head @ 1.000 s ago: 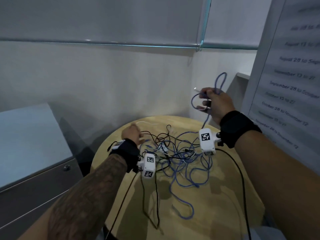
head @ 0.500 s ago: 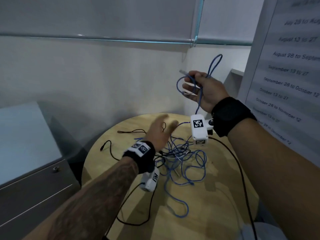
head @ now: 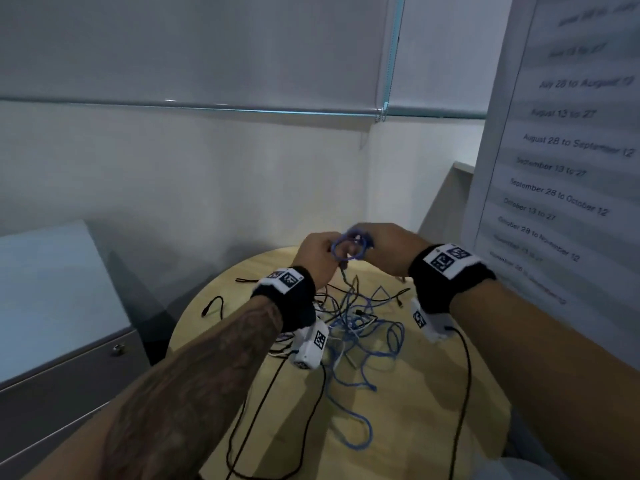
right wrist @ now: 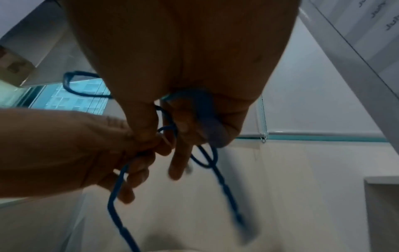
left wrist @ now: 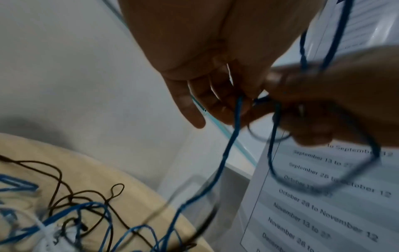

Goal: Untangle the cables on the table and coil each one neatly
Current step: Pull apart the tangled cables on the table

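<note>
fingers of the left hand [head: 317, 256] and right hand [head: 388, 249] pinch small loops of the blue cable [head: 348, 249] between them, held above the table [head: 433, 427]. half a second ago the left hand hovered open over the tangle and the right held the loops alone, higher up. one blue strand hangs to the pile of blue and black cables [head: 360, 327] lying mid-table. beyond, a dated sheet [head: 571, 150] stands at right.

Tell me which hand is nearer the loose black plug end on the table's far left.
Left. The left hand is raised above the table, right of the black plug end; the right hand is farther right.
</note>
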Demonstrator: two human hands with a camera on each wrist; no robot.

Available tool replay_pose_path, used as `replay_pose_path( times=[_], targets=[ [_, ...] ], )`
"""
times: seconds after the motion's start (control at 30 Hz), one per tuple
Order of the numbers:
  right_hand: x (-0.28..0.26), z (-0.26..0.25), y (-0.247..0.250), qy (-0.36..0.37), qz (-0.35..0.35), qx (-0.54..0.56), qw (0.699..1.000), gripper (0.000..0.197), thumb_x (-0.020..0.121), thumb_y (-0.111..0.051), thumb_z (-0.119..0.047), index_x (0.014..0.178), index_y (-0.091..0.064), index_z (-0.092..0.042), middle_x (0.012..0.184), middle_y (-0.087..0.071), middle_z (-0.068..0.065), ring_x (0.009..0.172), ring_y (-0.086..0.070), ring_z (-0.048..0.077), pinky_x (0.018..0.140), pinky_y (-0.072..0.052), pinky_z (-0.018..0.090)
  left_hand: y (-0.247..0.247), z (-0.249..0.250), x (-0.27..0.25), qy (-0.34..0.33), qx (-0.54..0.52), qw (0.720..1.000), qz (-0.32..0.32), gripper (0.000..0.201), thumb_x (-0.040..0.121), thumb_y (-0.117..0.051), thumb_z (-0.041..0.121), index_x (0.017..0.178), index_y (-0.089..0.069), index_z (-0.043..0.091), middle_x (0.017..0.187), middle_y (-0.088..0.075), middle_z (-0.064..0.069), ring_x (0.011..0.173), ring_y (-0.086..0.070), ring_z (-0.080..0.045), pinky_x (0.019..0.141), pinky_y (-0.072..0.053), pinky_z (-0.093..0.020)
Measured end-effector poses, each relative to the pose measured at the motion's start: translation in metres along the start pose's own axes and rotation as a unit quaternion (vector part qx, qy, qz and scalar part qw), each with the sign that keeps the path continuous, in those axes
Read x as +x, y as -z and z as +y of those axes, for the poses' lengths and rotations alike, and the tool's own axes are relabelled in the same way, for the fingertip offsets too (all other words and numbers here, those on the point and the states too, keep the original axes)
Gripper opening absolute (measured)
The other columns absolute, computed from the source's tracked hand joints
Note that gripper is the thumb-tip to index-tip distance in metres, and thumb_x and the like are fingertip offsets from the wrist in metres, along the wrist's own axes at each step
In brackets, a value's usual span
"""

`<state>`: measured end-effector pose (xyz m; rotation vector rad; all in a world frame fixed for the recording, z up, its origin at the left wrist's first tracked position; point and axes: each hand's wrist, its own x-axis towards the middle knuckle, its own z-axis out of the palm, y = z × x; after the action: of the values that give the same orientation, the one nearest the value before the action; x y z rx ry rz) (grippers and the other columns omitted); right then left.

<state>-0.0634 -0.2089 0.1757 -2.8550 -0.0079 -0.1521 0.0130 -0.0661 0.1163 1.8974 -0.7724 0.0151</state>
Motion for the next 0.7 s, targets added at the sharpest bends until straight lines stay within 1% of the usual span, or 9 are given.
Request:
replay_pose_path(
  times=[0.07,0.17,0.23,0.3,0.4,0.47,0.57,0.63,0.7],
  targets=[
    [0.0,-0.002,0.005,-0.016,0.043,0.016,0.999,0.017,0.103,-0.054,-0.036,0.096,-0.064,-0.024,0.098,-0.067,0.005,0.092,-0.064,0.027,0.085,-0.053,0.043,0.004,0.004,0.0,-0.009,0.002,1.0,0.007,0.028,0.095,-0.058,0.024,0.079,-0.067,0.004,0.07,-0.069,-0.011,0.066,-0.064,-0.023,0.067,-0.052,-0.032],
    [0.0,-0.003,0.025,-0.016,0.12,0.12,0.985,0.034,0.101,-0.058,-0.023,0.068,-0.05,-0.021,0.081,-0.061,0.008,0.077,-0.058,0.023,0.077,-0.044,0.034,0.003,-0.007,-0.009,-0.015,0.014,1.0,-0.01,0.016,0.094,-0.058,0.021,0.085,-0.065,0.01,0.074,-0.07,-0.008,0.065,-0.065,-0.014,0.063,-0.049,-0.026],
    [-0.003,-0.008,0.039,-0.007,0.174,0.202,0.964,0.033,0.101,-0.056,-0.013,0.068,-0.049,-0.012,0.076,-0.06,0.016,0.061,-0.048,0.015,0.064,-0.039,0.025,-0.004,-0.019,-0.017,-0.008,0.026,0.999,-0.033,0.015,0.094,-0.06,0.022,0.083,-0.066,0.013,0.077,-0.067,-0.005,0.065,-0.058,-0.01,0.064,-0.044,-0.023],
    [-0.004,-0.012,0.054,-0.009,0.254,0.325,0.911,0.022,0.102,-0.051,-0.008,0.082,-0.056,-0.002,0.069,-0.058,0.015,0.046,-0.045,0.006,0.048,-0.035,0.014,-0.011,-0.033,-0.023,0.014,0.059,0.996,-0.066,0.016,0.093,-0.062,0.026,0.084,-0.068,0.014,0.084,-0.067,-0.005,0.076,-0.06,-0.016,0.069,-0.044,-0.024],
    [-0.004,-0.007,0.077,-0.023,0.334,0.496,0.801,0.02,0.105,-0.047,-0.015,0.086,-0.054,-0.014,0.071,-0.072,0.005,0.039,-0.034,0.008,0.041,-0.031,0.02,-0.019,-0.056,-0.031,0.063,0.046,0.992,-0.098,0.02,0.094,-0.062,0.033,0.092,-0.073,0.015,0.091,-0.072,-0.002,0.086,-0.065,-0.019,0.073,-0.046,-0.025],
    [-0.006,-0.001,0.082,-0.031,0.352,0.512,0.783,0.017,0.104,-0.047,-0.019,0.089,-0.053,-0.016,0.076,-0.076,0.003,0.041,-0.033,0.01,0.043,-0.032,0.02,-0.019,-0.06,-0.031,0.065,0.002,0.996,-0.054,0.021,0.095,-0.06,0.027,0.085,-0.073,0.015,0.081,-0.072,0.0,0.079,-0.065,-0.019,0.074,-0.049,-0.028],
    [-0.009,0.0,0.062,-0.038,0.309,0.415,0.855,0.016,0.102,-0.055,-0.019,0.096,-0.057,-0.004,0.079,-0.075,-0.002,0.043,-0.039,0.009,0.044,-0.037,0.019,-0.011,-0.044,-0.02,0.049,-0.036,0.998,0.027,0.025,0.097,-0.056,0.023,0.08,-0.072,0.013,0.072,-0.072,-0.001,0.07,-0.066,-0.018,0.073,-0.055,-0.032],
    [-0.009,-0.005,0.037,-0.033,0.222,0.304,0.926,0.02,0.101,-0.057,-0.016,0.1,-0.062,0.003,0.079,-0.068,-0.001,0.046,-0.044,0.007,0.046,-0.039,0.02,-0.005,-0.024,-0.012,0.009,-0.008,0.999,0.033,0.028,0.096,-0.056,0.028,0.08,-0.071,0.012,0.069,-0.071,0.0,0.063,-0.062,-0.015,0.068,-0.051,-0.027],
    [-0.009,-0.011,0.013,-0.023,0.131,0.21,0.969,0.023,0.104,-0.053,-0.023,0.106,-0.063,-0.003,0.075,-0.057,0.001,0.053,-0.047,0.012,0.053,-0.042,0.022,-0.003,-0.005,-0.007,-0.031,0.025,0.999,0.025,0.031,0.097,-0.056,0.031,0.075,-0.069,0.013,0.065,-0.067,0.001,0.061,-0.059,-0.016,0.063,-0.047,-0.027]
  ],
)
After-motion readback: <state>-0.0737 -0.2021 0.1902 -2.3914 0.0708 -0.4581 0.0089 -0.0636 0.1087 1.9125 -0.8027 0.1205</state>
